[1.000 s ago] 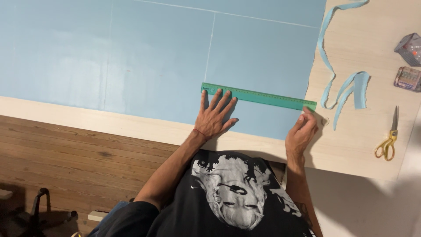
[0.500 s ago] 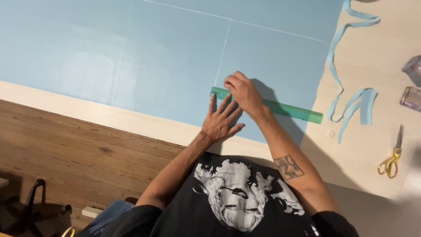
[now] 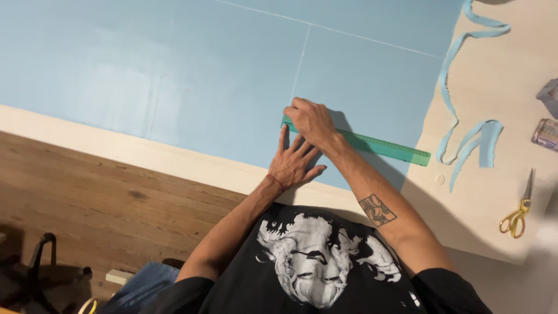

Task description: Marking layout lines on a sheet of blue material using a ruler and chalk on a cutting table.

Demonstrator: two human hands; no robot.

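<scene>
The green ruler [image 3: 372, 143] lies flat on the large light-blue sheet [image 3: 174, 75], near the sheet's front edge, slanting down to the right. The left hand [image 3: 293, 163] presses flat on the sheet, fingers apart, fingertips touching the ruler's left end. The right hand [image 3: 311, 121] crosses over it, fingers curled together at that same end; what they pinch cannot be told. On the pale worktop [image 3: 494, 192], right of the sheet, lie blue offcut strips [image 3: 471, 139], yellow-handled scissors [image 3: 516, 216] and two small rectangular packages [image 3: 547, 132] at the frame edge.
</scene>
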